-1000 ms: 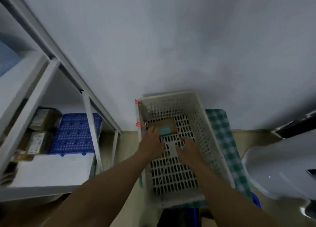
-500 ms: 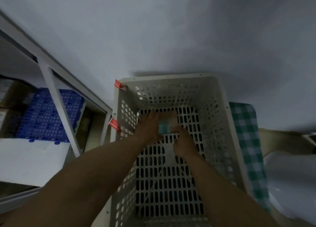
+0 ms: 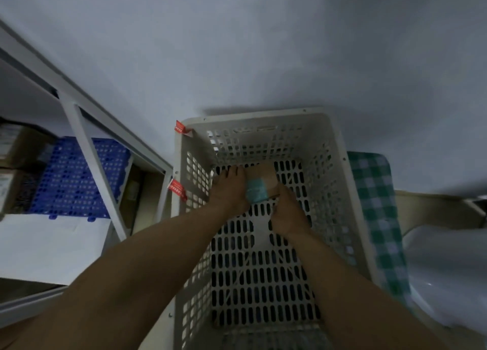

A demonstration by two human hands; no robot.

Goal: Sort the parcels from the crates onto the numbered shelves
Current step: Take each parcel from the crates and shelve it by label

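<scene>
While both reach into crate (image 3: 340, 149) | left hand (image 3: 232, 191) flat on parcel (image 3: 267, 177) | right hand (image 3: 288, 215) pinches its near edge

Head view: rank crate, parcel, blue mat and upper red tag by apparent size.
1. crate, also nearest the camera
2. blue mat, partly hidden
3. parcel, only partly visible
4. upper red tag

Parcel (image 3: 264, 178) in crate (image 3: 340, 149) (far end); shelves (image 3: 87, 144) left of crate.
</scene>
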